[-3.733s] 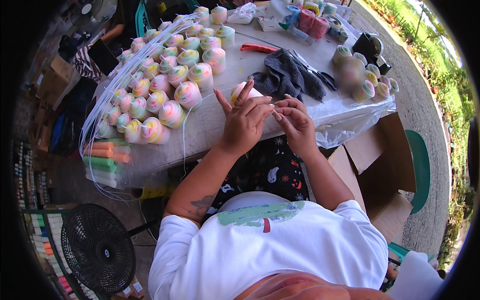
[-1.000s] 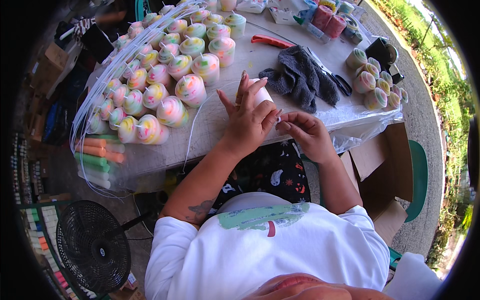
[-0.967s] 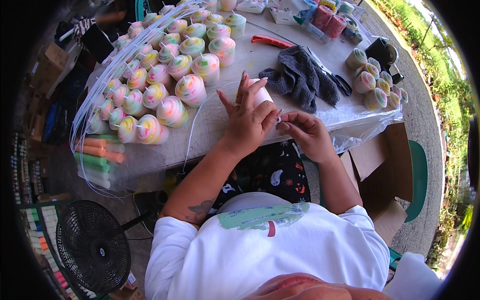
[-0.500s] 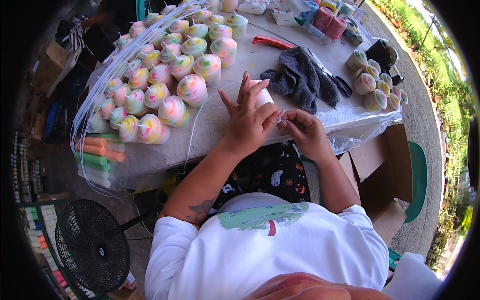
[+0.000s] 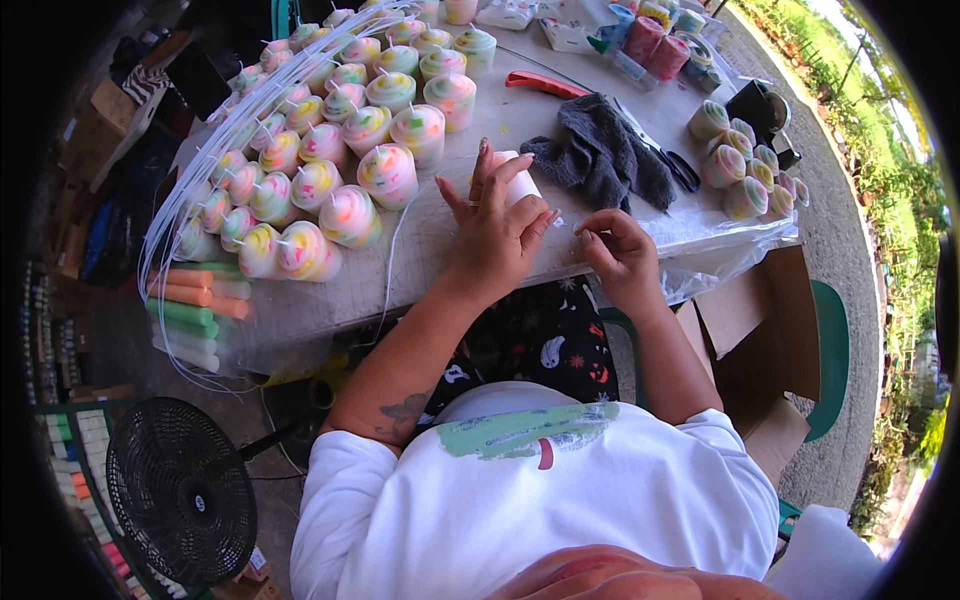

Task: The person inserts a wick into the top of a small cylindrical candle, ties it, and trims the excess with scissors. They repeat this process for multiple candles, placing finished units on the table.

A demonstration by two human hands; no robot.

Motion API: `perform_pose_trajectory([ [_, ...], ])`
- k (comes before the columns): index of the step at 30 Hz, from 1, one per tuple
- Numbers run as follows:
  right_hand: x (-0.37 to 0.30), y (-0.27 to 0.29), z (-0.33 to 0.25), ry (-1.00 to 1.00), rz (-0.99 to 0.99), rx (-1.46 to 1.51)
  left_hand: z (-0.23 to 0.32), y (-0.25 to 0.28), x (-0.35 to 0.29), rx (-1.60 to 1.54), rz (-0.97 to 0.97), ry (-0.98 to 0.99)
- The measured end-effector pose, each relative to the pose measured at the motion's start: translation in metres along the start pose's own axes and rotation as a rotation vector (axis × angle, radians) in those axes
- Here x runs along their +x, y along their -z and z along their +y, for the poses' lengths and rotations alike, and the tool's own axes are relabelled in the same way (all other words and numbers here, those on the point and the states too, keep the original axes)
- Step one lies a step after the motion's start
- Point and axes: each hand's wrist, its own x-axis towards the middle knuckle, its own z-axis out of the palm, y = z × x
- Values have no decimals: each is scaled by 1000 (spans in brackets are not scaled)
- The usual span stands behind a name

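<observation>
Holding a white candle (image 5: 518,178) down on the tabletop (image 5: 440,262) with my left hand (image 5: 492,232), grip wrapped over it, fingers spread up. My right hand (image 5: 618,252) sits just beside it near the front edge, fingertips pinched narrow on something thin, likely a wick end; too small to tell for sure.

Step, as I judge it: working the wick on this one candle, mid-way. Next move probably calls for a steady left hold while the pinch guides the thin piece into or along the candle top.

Room: rows of swirled pastel candles (image 5: 340,170) crowd the left and far side, nearest ones close to my left hand, loose white wick strands (image 5: 190,215) looping round them. Grey cloth (image 5: 600,160) lies just beyond the hands, scissors (image 5: 672,165) partly under it, red cutter (image 5: 545,85) further back. Smaller batch of candles (image 5: 745,165) to the far right, well apart. Open patch is only the strip between hands and tabletop edge; plastic sheet (image 5: 720,255) hangs off the right corner. Snagging the strands is the risk.
</observation>
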Motion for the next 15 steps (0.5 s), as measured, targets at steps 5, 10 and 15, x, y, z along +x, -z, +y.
perform_pose_trajectory([
  [5, 1, -9, -17, 224, -4, -84, 2, 0, 0, 1, -18, -9],
  [10, 13, -11, -22, 501, -65, -455, -1, 1, 0, 7, -24, -26],
  [15, 9, -4, -20, 514, -85, -534, 5, 3, 0, 0, -37, 8],
])
